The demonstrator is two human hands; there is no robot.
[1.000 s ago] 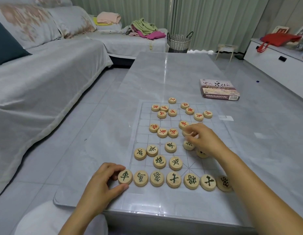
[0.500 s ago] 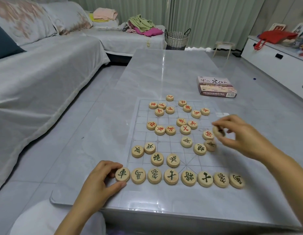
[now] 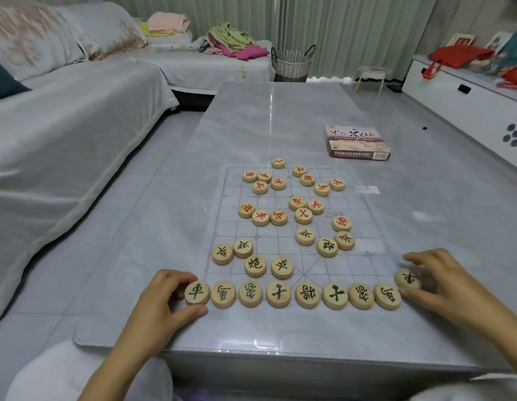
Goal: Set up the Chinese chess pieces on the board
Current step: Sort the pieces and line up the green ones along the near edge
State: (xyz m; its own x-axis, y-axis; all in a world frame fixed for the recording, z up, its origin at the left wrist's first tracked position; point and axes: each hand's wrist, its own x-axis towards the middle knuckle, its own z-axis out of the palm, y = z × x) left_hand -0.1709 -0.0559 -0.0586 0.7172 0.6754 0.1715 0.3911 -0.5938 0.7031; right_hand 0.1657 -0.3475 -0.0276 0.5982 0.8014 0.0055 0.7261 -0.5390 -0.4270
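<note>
Seating the ninth piece of the bottom row (image 3: 307, 295). The right-end chariot (image 3: 407, 278) is held in the grip of the right hand (image 3: 445, 285), thumb and fingers clamped on its rim, at the lower right of the frame. It sits just beside the last horse (image 3: 387, 296) and slightly above the row line. Blurred, so contact with the board (image 3: 274, 241) cannot be told.

To be done well:
- The piece should be lowered flat onto the corner point and brought into line with the row.
- The horse should not be shoved, or the whole row is likely to be shunted left.
- The grip should be released only once the piece lies flat, character up.
- The left-end chariot (image 3: 196, 292) is pinched by the left hand (image 3: 164, 299) at the lower left. That grip can be used as a stop for the row.
- Black pieces (image 3: 255, 266) mid-board and red pieces (image 3: 303, 215) above are not yet sorted.

Versus earlier:
- 0.5 s ago the right hand was held up at the mid right of the frame, with a piece already pinched and well clear of the row. It has since been brought down to the row's end.
- 1.0 s ago it was over the middle cluster.
- The left hand has not been moved.
</note>
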